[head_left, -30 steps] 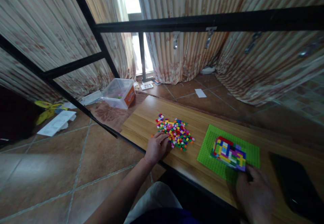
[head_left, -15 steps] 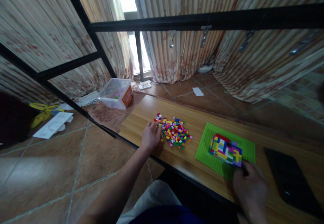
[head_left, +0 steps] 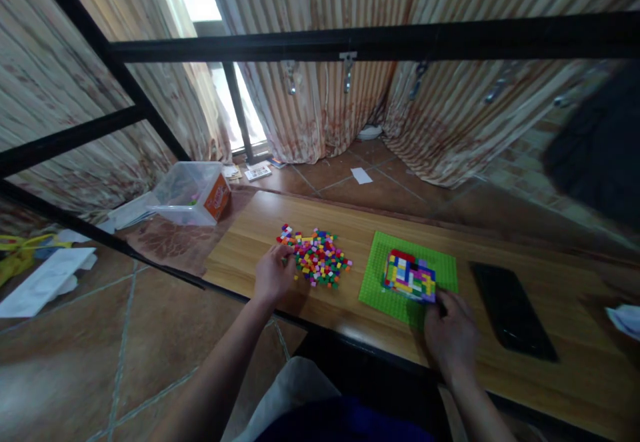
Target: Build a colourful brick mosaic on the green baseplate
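Note:
A loose pile of small coloured toy bricks (head_left: 323,260) lies on the wooden table. At its left edge is my left hand (head_left: 275,273), fingers curled together; whatever they may pinch is too small to make out. To the right, a green studded baseplate (head_left: 373,281) lies flat, bearing a block of multicoloured bricks (head_left: 409,277) built up in layers. My right hand (head_left: 453,330) is at the near right corner of that block, thumb and fingers closed against it. The palm hides part of the baseplate's corner.
A black phone-like slab (head_left: 513,310) lies right of the baseplate on the table (head_left: 240,245). A clear plastic box (head_left: 187,195) stands on the floor beyond the table's left end. A black metal bar (head_left: 320,45) crosses above, and a dark shape (head_left: 595,149) is at far right.
The view has turned to the right, so everything sits further left in the picture. Both hands stay by the same things, with little visible movement of their own.

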Demonstrator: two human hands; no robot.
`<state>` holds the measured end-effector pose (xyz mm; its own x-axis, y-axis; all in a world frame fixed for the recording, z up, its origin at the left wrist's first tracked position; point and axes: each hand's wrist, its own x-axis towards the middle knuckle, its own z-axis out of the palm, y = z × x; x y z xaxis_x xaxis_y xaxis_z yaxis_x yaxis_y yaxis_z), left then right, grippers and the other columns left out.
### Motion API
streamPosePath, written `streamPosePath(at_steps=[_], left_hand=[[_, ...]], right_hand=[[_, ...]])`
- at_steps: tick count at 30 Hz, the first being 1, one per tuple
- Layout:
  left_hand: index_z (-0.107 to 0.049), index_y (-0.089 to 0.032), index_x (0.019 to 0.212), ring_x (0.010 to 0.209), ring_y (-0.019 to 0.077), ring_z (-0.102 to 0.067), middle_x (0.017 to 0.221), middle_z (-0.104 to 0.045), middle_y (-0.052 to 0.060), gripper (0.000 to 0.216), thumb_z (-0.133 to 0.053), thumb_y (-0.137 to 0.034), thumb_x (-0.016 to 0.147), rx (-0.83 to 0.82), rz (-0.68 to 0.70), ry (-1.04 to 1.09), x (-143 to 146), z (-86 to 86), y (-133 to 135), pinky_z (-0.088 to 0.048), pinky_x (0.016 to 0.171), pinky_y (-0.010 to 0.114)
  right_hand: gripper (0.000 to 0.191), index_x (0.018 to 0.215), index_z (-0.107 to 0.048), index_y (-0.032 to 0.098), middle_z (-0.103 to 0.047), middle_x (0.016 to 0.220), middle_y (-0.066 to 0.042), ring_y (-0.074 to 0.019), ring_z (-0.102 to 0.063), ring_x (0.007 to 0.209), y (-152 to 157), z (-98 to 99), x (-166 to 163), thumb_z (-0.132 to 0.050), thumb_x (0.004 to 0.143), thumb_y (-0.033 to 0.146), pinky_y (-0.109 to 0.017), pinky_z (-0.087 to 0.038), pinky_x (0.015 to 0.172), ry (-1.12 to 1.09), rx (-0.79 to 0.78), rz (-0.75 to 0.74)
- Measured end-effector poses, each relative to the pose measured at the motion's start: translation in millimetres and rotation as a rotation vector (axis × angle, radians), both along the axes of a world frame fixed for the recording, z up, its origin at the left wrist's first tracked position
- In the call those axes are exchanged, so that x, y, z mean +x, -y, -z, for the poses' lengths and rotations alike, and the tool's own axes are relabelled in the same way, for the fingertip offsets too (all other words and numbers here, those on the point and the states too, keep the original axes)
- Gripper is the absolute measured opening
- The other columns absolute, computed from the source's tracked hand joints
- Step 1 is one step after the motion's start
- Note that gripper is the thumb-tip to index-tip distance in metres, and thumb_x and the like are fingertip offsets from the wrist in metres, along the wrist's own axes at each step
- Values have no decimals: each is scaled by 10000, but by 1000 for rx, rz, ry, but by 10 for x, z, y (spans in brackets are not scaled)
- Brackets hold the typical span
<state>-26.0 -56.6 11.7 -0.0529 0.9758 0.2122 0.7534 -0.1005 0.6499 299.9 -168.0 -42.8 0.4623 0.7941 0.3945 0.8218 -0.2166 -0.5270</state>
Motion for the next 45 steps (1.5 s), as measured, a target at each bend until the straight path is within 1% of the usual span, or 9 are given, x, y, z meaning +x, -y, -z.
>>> streamPosePath(at_steps=[6, 8, 12, 16, 22, 26, 29, 38, 45], left_hand=[[-680, -197, 1032, 894, 172, -622, 1030, -685, 65, 244, -512, -195, 856, 18, 233, 275, 405, -71, 204, -480, 813, 299], [-692, -194, 1009, 908, 179, -620, 998, -690, 68, 235, -514, -193, 855, -34, 306, 373, 603, -57, 266, -481, 815, 305], [-679, -177, 926, 688, 130, -576, 775, -654, 27, 179, -543, -253, 838, -219, 329, 642, 932, -20, 325, -459, 623, 239], [-635, -170, 854, 487, 71, -440, 558, -506, -49, 192, -606, -350, 795, -413, 282, 871, 1052, -48, 331, -336, 460, 188], [-618, -160, 863, 551, 69, -545, 835, -685, 29, 286, -702, -391, 715, -591, 163, 1207, 891, -123, 323, -397, 479, 182], [-625, -145, 928, 572, 77, -577, 833, -693, 54, 229, -683, -238, 727, -655, 44, 1361, 647, -168, 280, -443, 499, 181], [-640, -135, 962, 577, 79, -585, 838, -688, 61, 205, -632, -215, 774, -635, 3, 1397, 453, -185, 257, -462, 499, 184], [-625, -124, 832, 476, 21, -485, 654, -592, -24, 316, -767, -368, 691, -454, -94, 1284, 52, -102, 250, -361, 437, 135], [-569, -154, 791, 389, 30, -415, 550, -517, -69, 364, -708, -474, 687, -417, -100, 1135, 38, -19, 185, -298, 386, 157]], right_hand=[[383, 1008, -653, 93, -636, 1053, -183, -271, -566, 1009, -11, -9, -14, -392, 828, 308, -422, -436, 930, -28, 24, -11], [370, 999, -657, 105, -640, 1042, -172, -269, -567, 1000, -15, -18, -20, -393, 832, 303, -422, -441, 922, -39, 26, -15], [365, 986, -664, 109, -638, 1036, -168, -269, -565, 997, -20, -33, -39, -388, 844, 301, -422, -448, 913, -58, 39, 1], [363, 992, -667, 111, -633, 1050, -172, -267, -562, 1007, -23, -41, -54, -391, 851, 301, -426, -444, 916, -86, 43, -4], [372, 1012, -661, 115, -635, 1074, -171, -270, -562, 1017, -29, -36, -48, -379, 850, 297, -436, -442, 918, -92, 40, -3], [388, 1004, -662, 112, -638, 1064, -168, -272, -572, 1002, -15, -12, -26, -385, 837, 326, -422, -447, 908, -66, 22, -10], [402, 994, -661, 119, -643, 1061, -158, -279, -584, 992, 1, 20, 4, -377, 825, 347, -426, -452, 899, -30, 8, 5], [467, 1043, -648, 119, -647, 1109, -168, -315, -617, 969, 22, 86, 93, -358, 822, 410, -434, -489, 834, 30, -109, 9], [450, 1022, -648, 134, -645, 1123, -175, -349, -606, 1018, 17, 169, 152, -362, 815, 413, -474, -478, 870, 59, -129, 25]])
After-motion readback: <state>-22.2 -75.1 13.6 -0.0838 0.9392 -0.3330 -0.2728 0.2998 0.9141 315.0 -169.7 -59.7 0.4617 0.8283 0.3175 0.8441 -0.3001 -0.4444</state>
